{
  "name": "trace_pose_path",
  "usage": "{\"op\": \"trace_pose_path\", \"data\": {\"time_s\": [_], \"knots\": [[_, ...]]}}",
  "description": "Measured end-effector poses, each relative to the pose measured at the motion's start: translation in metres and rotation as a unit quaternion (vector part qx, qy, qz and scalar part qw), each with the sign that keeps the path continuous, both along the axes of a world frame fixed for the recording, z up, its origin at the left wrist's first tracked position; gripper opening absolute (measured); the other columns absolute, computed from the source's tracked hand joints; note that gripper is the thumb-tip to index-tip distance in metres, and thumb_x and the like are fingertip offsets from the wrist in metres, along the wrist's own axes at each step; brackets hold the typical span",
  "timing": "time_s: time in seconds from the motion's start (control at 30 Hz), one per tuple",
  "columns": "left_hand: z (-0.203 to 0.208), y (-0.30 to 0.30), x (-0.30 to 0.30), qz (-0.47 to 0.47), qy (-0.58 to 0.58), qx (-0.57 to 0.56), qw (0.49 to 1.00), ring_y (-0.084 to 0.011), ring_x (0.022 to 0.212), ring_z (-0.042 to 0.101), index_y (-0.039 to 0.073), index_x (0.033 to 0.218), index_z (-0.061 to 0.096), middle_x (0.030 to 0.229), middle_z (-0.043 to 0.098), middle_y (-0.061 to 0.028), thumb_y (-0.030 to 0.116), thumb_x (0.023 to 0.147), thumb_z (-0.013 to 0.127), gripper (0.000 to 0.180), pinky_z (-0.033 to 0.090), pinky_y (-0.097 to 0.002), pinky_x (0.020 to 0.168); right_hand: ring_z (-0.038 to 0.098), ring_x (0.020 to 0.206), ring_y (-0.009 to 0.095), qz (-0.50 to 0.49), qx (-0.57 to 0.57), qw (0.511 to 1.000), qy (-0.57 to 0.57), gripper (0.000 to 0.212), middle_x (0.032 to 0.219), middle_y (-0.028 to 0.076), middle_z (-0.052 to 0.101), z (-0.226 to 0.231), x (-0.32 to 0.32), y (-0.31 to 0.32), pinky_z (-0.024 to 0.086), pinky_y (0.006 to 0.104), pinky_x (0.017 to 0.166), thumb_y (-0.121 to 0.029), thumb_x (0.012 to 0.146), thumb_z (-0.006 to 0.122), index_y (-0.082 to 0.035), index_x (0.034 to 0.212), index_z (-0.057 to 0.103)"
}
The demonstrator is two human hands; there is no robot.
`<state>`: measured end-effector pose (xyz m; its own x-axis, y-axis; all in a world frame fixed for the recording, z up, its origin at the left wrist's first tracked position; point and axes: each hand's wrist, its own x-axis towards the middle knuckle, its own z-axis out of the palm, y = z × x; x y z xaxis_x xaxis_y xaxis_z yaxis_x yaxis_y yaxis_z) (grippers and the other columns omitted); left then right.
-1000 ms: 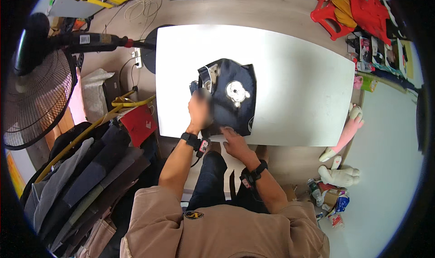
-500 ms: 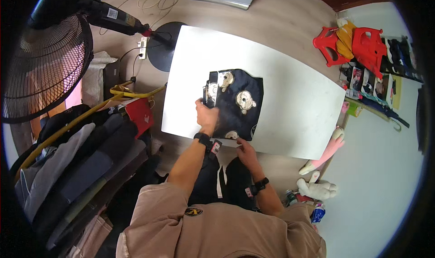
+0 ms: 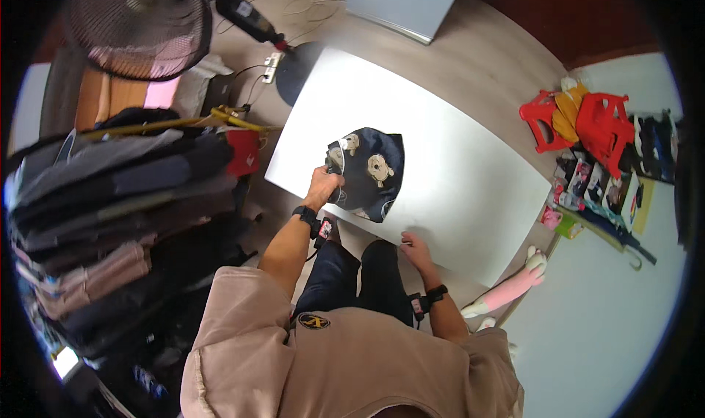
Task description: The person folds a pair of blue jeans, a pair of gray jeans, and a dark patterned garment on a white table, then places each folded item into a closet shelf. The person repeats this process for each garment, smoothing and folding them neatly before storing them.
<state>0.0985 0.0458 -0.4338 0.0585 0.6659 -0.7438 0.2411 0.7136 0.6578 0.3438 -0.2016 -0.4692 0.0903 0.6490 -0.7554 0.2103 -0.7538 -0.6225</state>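
Observation:
A folded dark navy cloth (image 3: 367, 187) printed with pale cartoon animal faces lies on the white tabletop (image 3: 455, 176), left of its middle. My left hand (image 3: 323, 184) is closed on the cloth's left edge, where several layers look bunched together; the fingertips are partly hidden. Away from the cloth, my right hand (image 3: 417, 251) rests at the table's near edge, its fingers loosely apart with nothing visible in them.
A black fan (image 3: 139, 33) stands at the far left, above a yellow-barred rack of dark clothes (image 3: 139, 176). Red plastic stools (image 3: 606, 128) and small goods line the right wall. A pink and white plush toy (image 3: 514, 286) leans by the table's right corner.
My right hand has left the cloth's near edge and moved right. My left hand keeps hold; the cloth's left edge is now more bunched. The view has shifted and turned.

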Motion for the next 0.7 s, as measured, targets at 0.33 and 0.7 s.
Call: {"op": "trace_pose_path", "data": {"time_s": [0.33,0.7], "knots": [[0.2,-0.077,-0.046,-0.37,0.291,0.384,0.794,-0.0325,0.079,0.06,0.004,0.079,0.06,0.081,0.058,-0.0129,0.003,0.062,0.06,0.017,0.05,-0.0454,0.066,0.055,0.111,0.031,0.243,0.202,0.947,-0.054,0.065,0.133,0.02,0.048,0.163,-0.009,0.109,0.047,0.0382,0.09,-0.005,0.071,0.067,-0.003,0.132,0.045],[0.332,-0.252,-0.143,-0.293,0.363,0.45,0.761,-0.0225,0.076,0.055,0.004,0.075,0.055,0.104,0.055,-0.0118,0.008,0.058,0.065,0.02,0.05,-0.0345,0.057,0.041,0.13,0.031,0.638,0.266,0.667,0.278,0.084,0.142,0.019,0.042,0.319,-0.208,0.166,0.033,0.0384,0.108,-0.035,0.075,0.071,0.0,0.142,0.034]]}}
